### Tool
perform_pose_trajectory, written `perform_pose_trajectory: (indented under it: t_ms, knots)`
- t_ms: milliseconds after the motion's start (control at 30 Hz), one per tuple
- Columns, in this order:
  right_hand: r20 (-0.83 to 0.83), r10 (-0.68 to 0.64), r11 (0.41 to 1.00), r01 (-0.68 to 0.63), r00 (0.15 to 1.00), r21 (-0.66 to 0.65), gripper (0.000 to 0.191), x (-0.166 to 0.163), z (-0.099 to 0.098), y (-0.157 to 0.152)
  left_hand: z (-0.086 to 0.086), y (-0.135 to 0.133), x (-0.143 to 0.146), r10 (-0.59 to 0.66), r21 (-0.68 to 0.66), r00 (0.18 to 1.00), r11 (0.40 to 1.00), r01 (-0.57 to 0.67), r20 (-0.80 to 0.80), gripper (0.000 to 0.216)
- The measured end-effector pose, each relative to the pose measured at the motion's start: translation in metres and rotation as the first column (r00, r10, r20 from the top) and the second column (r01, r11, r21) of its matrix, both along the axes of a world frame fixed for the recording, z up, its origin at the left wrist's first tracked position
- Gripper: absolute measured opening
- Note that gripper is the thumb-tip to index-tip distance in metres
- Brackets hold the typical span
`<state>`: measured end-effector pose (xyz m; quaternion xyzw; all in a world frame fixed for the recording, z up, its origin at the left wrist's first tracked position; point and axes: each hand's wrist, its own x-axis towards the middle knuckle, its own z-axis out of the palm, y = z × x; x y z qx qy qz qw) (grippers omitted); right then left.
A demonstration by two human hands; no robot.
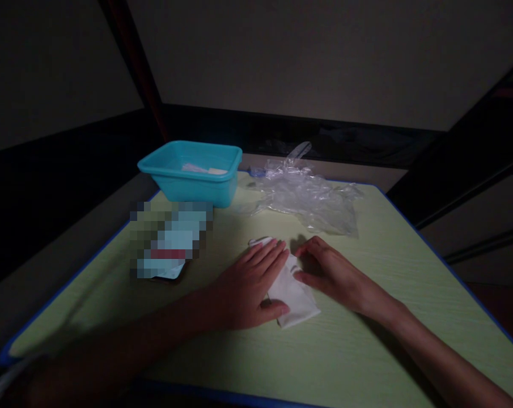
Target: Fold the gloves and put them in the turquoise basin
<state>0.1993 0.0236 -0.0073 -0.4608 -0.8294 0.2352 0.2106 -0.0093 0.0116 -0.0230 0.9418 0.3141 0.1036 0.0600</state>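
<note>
A white folded piece of cloth or tissue (pixel 297 303) lies on the table in front of me, with a small grey mark near its right edge. My left hand (pixel 250 286) rests on it, palm down, fingers stretched out and thumb apart, covering its left part. At the right edge of the white piece is my right hand (pixel 330 272). Its fingers are bent, and a gap shows between them and the thumb, whose tip is at the cloth's edge. I see nothing held in that hand.
On the pale yellow-green, blue-edged table (pixel 392 351), a turquoise plastic basin (pixel 192 190) stands at the back left, with light-coloured items inside. A phone with a lit, pixelated screen (pixel 175 241) lies before it. Crumpled clear plastic bags (pixel 311 198) lie at the back.
</note>
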Motion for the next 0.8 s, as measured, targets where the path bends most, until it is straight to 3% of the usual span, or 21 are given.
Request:
perform_pose_trajectory:
  t_ms: [100, 367, 567, 700, 800]
  knots:
    - [-0.022, -0.01, 0.999, 0.009, 1.0, -0.043, 0.01, -0.004, 0.0, 0.0, -0.002, 0.0, 0.0, -0.006, 0.005, 0.999, 1.0, 0.006, 0.034, 0.079]
    - [-0.171, -0.068, 0.982, 0.035, 0.983, -0.186, 0.018, -0.011, -0.001, -0.004, -0.002, 0.001, -0.002, -0.023, 0.026, 0.989, 0.999, 0.02, 0.144, 0.079]
    - [-0.257, -0.079, 0.982, 0.032, 0.963, -0.186, 0.019, -0.014, 0.0, -0.005, 0.003, 0.001, 0.002, -0.163, 0.227, 0.953, 0.968, 0.105, 0.255, 0.023]
    - [-0.281, -0.084, 0.982, 0.031, 0.956, -0.185, 0.017, -0.014, 0.0, -0.005, -0.001, 0.003, 0.007, -0.152, 0.317, 0.955, 0.946, 0.066, 0.256, 0.017]
    - [-0.297, -0.083, 0.981, 0.025, 0.951, -0.192, 0.016, -0.014, -0.002, -0.005, -0.001, 0.004, 0.01, -0.12, 0.313, 0.952, 0.949, 0.027, 0.282, 0.016]
